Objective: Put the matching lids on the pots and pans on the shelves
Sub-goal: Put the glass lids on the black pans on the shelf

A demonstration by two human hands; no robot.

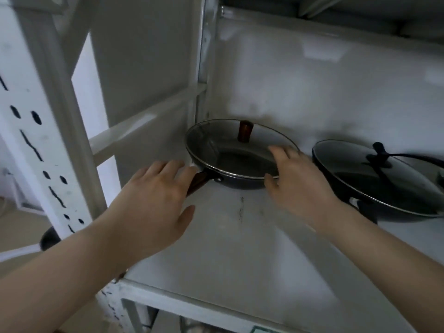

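Note:
A dark frying pan with a brown handle sits at the back left of the white shelf. On it lies a glass lid with a brown knob. My left hand hovers open over the pan's handle. My right hand rests at the lid's right rim, thumb under the edge, fingers spread. To the right stands a second dark pan under a glass lid with a black knob.
The shelf's white perforated post and cross bars stand to the left. Another shelf hangs close above. The white back wall is just behind the pans. A dark round object pokes out low at the left.

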